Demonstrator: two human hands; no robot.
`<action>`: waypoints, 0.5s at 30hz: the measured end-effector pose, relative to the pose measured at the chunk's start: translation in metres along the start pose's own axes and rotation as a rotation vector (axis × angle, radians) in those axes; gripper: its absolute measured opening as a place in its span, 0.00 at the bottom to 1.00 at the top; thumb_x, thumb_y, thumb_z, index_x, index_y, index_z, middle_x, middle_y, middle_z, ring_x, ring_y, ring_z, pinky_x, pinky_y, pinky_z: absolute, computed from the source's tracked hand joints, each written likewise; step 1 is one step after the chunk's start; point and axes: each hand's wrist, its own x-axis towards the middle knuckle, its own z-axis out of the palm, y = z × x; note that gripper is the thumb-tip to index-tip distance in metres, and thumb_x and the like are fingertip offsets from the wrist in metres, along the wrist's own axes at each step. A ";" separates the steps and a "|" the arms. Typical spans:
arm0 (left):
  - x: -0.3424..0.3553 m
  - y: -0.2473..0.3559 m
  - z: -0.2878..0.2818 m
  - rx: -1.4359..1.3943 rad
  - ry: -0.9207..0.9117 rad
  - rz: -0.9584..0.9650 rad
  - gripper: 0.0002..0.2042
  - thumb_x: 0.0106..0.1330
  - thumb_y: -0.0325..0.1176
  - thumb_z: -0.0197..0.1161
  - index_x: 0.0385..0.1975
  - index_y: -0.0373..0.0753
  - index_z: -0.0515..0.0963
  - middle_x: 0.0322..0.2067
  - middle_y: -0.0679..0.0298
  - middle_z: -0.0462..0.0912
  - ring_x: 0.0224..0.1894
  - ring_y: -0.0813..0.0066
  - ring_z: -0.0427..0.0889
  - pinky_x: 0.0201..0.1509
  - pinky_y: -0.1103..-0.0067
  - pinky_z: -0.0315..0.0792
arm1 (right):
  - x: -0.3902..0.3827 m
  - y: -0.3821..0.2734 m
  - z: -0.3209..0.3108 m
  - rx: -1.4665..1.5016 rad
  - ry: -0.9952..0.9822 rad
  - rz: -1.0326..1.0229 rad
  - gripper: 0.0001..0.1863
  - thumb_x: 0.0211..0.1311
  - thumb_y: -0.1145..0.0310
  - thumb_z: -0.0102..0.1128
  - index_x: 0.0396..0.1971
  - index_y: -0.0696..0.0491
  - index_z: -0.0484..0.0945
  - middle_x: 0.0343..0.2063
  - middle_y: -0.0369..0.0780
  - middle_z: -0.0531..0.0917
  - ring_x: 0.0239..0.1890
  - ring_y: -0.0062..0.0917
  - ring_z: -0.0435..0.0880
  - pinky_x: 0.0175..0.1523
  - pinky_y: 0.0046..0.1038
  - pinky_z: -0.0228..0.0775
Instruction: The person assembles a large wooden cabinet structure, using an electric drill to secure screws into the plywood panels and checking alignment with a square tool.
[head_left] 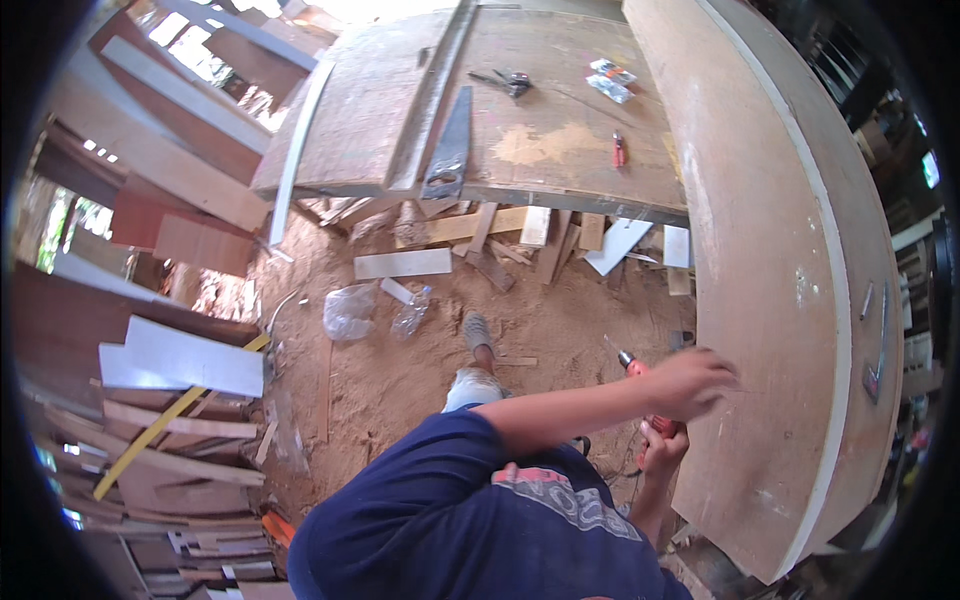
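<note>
My right hand [663, 446] is closed around the handle of a red power drill [636, 368]. A thin bit in its black chuck points up and left, over the sawdust floor. My left arm reaches across my body, and my left hand [700, 384] is over the drill, hiding its middle. That hand is smeared by motion, so its grip cannot be made out. Just right of it stands a long wooden panel piece [765, 300] with a pale strip along it. Whether the left fingers touch this wood is unclear.
Ahead, a workbench [370, 120] carries a handsaw [452, 140], red-handled pliers [618, 150], a dark tool [510, 82] and small plastic packets [611, 80]. Wood offcuts [500, 235] lie under its front edge. Plastic bags [350, 312] rest on the sawdust; boards [180, 360] are stacked left.
</note>
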 end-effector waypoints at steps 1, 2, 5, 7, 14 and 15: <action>-0.023 -0.014 -0.021 -0.065 0.112 -0.109 0.20 0.63 0.26 0.72 0.57 0.42 0.86 0.56 0.53 0.88 0.59 0.50 0.87 0.65 0.58 0.79 | 0.012 -0.003 0.021 0.075 0.010 -0.037 0.22 0.54 0.80 0.71 0.51 0.57 0.80 0.32 0.34 0.83 0.26 0.19 0.80 0.31 0.25 0.73; -0.046 -0.029 -0.047 -0.153 0.187 -0.192 0.18 0.66 0.26 0.72 0.56 0.40 0.86 0.52 0.55 0.89 0.55 0.55 0.89 0.62 0.64 0.80 | 0.030 -0.009 0.041 0.056 0.003 -0.244 0.21 0.55 0.81 0.71 0.51 0.57 0.80 0.33 0.33 0.83 0.26 0.17 0.79 0.30 0.24 0.71; -0.094 -0.076 -0.121 -0.582 0.581 -0.582 0.11 0.76 0.28 0.68 0.54 0.34 0.85 0.44 0.62 0.91 0.48 0.71 0.90 0.58 0.75 0.81 | 0.075 -0.037 0.101 -0.107 0.142 -0.156 0.21 0.56 0.81 0.72 0.51 0.57 0.80 0.34 0.33 0.83 0.26 0.16 0.79 0.31 0.24 0.71; -0.123 -0.114 -0.186 -0.652 0.710 -0.741 0.10 0.80 0.29 0.66 0.54 0.32 0.85 0.44 0.66 0.89 0.49 0.79 0.87 0.57 0.78 0.81 | 0.112 -0.060 0.152 -0.047 0.184 -0.252 0.22 0.58 0.80 0.74 0.53 0.58 0.81 0.34 0.33 0.83 0.26 0.17 0.78 0.31 0.25 0.71; -0.231 -0.173 -0.381 -0.469 0.934 -0.844 0.09 0.79 0.29 0.67 0.52 0.32 0.85 0.42 0.64 0.89 0.44 0.78 0.87 0.53 0.79 0.82 | 0.251 -0.133 0.343 -0.429 0.291 -0.774 0.31 0.64 0.76 0.73 0.68 0.59 0.78 0.58 0.47 0.89 0.56 0.38 0.90 0.60 0.35 0.82; -0.247 -0.176 -0.400 -0.429 0.941 -0.887 0.09 0.79 0.29 0.67 0.52 0.31 0.85 0.42 0.63 0.90 0.44 0.77 0.88 0.53 0.78 0.82 | 0.272 -0.138 0.371 -0.463 0.280 -0.778 0.32 0.65 0.76 0.73 0.70 0.59 0.78 0.61 0.49 0.87 0.60 0.41 0.89 0.63 0.36 0.81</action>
